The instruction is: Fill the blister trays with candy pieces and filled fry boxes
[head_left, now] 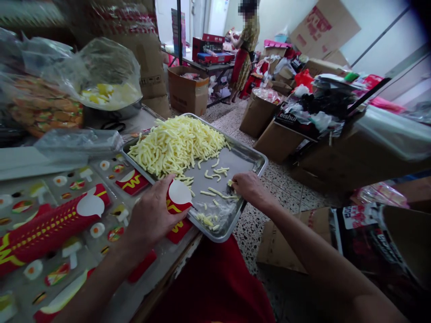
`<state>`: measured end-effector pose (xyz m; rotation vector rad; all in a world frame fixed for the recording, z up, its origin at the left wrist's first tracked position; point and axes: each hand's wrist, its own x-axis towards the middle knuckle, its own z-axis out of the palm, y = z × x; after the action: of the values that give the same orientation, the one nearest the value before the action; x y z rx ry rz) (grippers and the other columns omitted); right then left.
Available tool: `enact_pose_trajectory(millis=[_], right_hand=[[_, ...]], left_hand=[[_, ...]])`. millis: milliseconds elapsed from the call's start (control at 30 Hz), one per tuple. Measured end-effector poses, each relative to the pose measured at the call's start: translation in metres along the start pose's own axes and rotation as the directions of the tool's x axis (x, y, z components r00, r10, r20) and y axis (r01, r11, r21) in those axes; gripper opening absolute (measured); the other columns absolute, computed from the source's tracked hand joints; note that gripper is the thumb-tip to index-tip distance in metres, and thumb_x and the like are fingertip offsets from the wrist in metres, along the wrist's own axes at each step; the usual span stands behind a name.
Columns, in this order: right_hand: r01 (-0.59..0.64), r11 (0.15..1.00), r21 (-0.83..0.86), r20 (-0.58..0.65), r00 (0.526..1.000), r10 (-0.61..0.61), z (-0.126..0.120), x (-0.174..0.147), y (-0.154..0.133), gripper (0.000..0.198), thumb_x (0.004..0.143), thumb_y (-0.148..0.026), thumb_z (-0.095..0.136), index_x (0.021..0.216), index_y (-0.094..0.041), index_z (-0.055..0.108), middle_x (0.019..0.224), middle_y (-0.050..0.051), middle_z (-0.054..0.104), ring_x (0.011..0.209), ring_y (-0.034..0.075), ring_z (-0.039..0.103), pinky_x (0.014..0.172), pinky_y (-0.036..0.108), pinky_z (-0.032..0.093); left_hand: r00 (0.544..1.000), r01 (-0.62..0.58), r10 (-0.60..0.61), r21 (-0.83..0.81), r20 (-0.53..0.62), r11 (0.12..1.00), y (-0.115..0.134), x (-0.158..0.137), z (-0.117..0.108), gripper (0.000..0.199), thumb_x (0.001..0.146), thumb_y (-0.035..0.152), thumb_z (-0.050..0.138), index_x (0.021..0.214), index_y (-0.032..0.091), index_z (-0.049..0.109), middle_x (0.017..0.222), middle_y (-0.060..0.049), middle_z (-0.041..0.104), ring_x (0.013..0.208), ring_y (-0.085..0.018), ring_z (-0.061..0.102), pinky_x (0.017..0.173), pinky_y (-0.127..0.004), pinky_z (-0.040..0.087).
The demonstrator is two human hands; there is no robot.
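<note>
My left hand (153,213) is wrapped round a red fry carton (178,196) with a yellow logo and a white inside, held over the near left edge of a metal tray (259,166). A big heap of pale yellow fry-shaped sticks (178,143) fills the tray's far left part, and loose ones lie on its bare metal. Inside the tray's right side, my right hand (249,188) is closed with pale sticks at its fingertips; how many it holds is hidden. More flattened red cartons (133,181) lie beside the tray, one partly under its near edge.
A long row of nested red cartons (50,229) lies on the patterned table cover (97,231) at left. Behind it stand a bag of orange-brown pieces (43,105) and a plastic-lined bowl (112,101). Cardboard boxes (289,242) crowd the right floor. Another person (247,45) stands far back.
</note>
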<state>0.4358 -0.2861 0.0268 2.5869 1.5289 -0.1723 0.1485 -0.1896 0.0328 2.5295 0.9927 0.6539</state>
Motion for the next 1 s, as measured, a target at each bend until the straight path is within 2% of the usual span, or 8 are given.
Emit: enact_pose_trajectory(millis=[200,367,467,633,733,833,933,1000], right_hand=[[0.087,0.960,0.266,-0.059,0.996,-0.074,-0.002,0.003,-0.009,0.022,0.080,-0.032,0.067,0.091,-0.021,0.082,0.077,0.003,0.076,0.070,0.016,0.064,0.061,0.026,0.036],[0.173,0.972,0.157,-0.041,0.985,-0.169,0.006,0.005,-0.042,0.019,0.075,-0.033,0.069,0.084,-0.023,0.082,0.081,0.006,0.077,0.071,0.018,0.064,0.057,0.028,0.031],[0.171,0.979,0.106,-0.030,0.985,-0.169,0.010,0.014,-0.046,0.021,0.074,-0.031,0.069,0.087,-0.020,0.082,0.086,0.009,0.077,0.073,0.019,0.064,0.057,0.028,0.031],[0.116,0.948,0.295,-0.024,0.993,-0.114,0.001,0.021,-0.038,0.020,0.075,-0.034,0.070,0.083,-0.018,0.080,0.070,0.002,0.070,0.064,0.014,0.056,0.056,0.027,0.028],[0.154,0.922,0.356,-0.035,0.988,-0.152,-0.002,0.007,-0.050,0.016,0.077,-0.032,0.070,0.079,-0.018,0.078,0.067,0.000,0.067,0.063,0.014,0.054,0.056,0.027,0.027],[0.248,0.909,0.335,-0.095,0.969,-0.229,0.001,-0.014,-0.063,0.014,0.084,-0.019,0.063,0.083,-0.015,0.076,0.078,0.006,0.072,0.069,0.016,0.057,0.061,0.028,0.031],[0.381,0.788,0.483,-0.131,0.922,-0.365,0.006,-0.033,-0.061,0.019,0.088,-0.009,0.057,0.092,-0.015,0.074,0.091,0.008,0.072,0.079,0.017,0.062,0.069,0.025,0.039],[0.403,0.694,0.597,-0.204,0.912,-0.355,0.010,-0.043,-0.058,0.021,0.091,-0.009,0.055,0.094,-0.017,0.074,0.095,0.007,0.072,0.084,0.017,0.063,0.075,0.025,0.043]], left_hand=[[0.998,0.023,-0.027,0.069,0.058,0.997,-0.002,0.002,0.000,0.082,0.075,0.045,0.079,0.144,0.020,0.043,0.141,-0.012,0.060,0.125,-0.031,0.061,0.103,-0.042,0.050],[0.980,0.014,-0.056,0.218,0.190,0.976,0.013,0.016,-0.003,0.077,0.078,0.047,0.077,0.142,0.019,0.045,0.134,-0.013,0.063,0.118,-0.032,0.064,0.096,-0.042,0.053],[0.972,-0.036,-0.031,0.279,0.231,0.960,0.025,0.026,0.004,0.077,0.078,0.046,0.078,0.142,0.017,0.046,0.131,-0.014,0.064,0.114,-0.032,0.065,0.093,-0.040,0.052],[0.939,-0.057,-0.076,0.369,0.335,0.928,0.043,0.042,0.027,0.072,0.071,0.042,0.084,0.131,0.015,0.053,0.116,-0.014,0.067,0.102,-0.034,0.068,0.086,-0.042,0.053],[0.916,-0.078,-0.049,0.297,0.399,0.952,0.052,0.049,0.047,0.063,0.069,0.034,0.085,0.122,0.017,0.056,0.114,-0.012,0.068,0.101,-0.032,0.068,0.085,-0.040,0.053],[0.919,-0.099,0.023,0.173,0.394,0.980,0.054,0.049,0.062,0.046,0.074,0.025,0.076,0.116,0.018,0.057,0.113,-0.010,0.068,0.106,-0.028,0.067,0.090,-0.037,0.052],[0.937,-0.105,0.061,0.113,0.343,0.988,0.047,0.043,0.068,0.043,0.075,0.018,0.068,0.116,0.019,0.056,0.114,-0.012,0.068,0.108,-0.029,0.065,0.093,-0.041,0.051],[0.952,-0.096,0.083,0.032,0.294,0.995,0.039,0.038,0.070,0.053,0.072,0.019,0.070,0.123,0.020,0.053,0.121,-0.013,0.066,0.111,-0.030,0.064,0.096,-0.043,0.052]])
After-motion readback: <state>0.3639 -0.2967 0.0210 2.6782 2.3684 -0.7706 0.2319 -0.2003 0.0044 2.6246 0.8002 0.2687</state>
